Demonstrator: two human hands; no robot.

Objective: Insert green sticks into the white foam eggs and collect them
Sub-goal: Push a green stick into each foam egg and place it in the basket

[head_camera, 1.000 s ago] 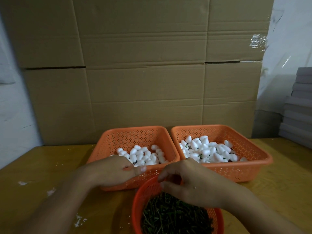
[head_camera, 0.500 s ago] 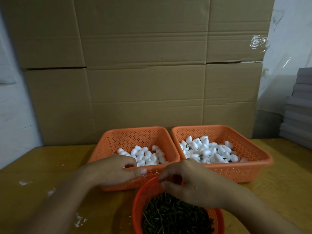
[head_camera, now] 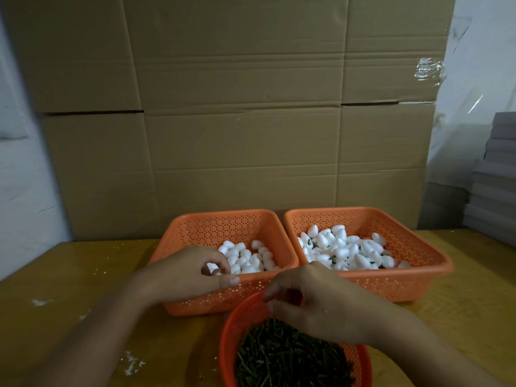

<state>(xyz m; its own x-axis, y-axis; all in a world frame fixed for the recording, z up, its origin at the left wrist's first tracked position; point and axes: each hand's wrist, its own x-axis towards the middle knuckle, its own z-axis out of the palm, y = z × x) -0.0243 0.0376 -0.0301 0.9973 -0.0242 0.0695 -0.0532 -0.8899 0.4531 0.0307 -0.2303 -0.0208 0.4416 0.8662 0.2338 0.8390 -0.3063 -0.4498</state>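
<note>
A: Left hand (head_camera: pixel 185 272)?
B: Over the near-left corner of the left orange basket (head_camera: pixel 195 227), fingers curled in, tips pinching a white foam egg (head_camera: pixel 213 268) at the edge of the plain egg pile (head_camera: pixel 248 258).
A: Right hand (head_camera: pixel 321 305)?
B: Above the far rim of the round red basket (head_camera: pixel 231 325), thumb and fingers bent together. Whether they grip a stick, can't tell; the gap is dark.
A: Sticks?
B: Green sticks (head_camera: pixel 287 356) heaped in that red basket, nearest the camera.
A: Finished ones?
B: Right orange basket (head_camera: pixel 413 241) holds eggs with green bits showing (head_camera: pixel 343 250). It sits just beside the left basket, rims nearly touching.
A: Surroundings?
B: Wooden table (head_camera: pixel 69 275) with white crumbs (head_camera: pixel 131 361), cardboard boxes (head_camera: pixel 240 121) stacked behind, grey stack (head_camera: pixel 497 174) far right.
</note>
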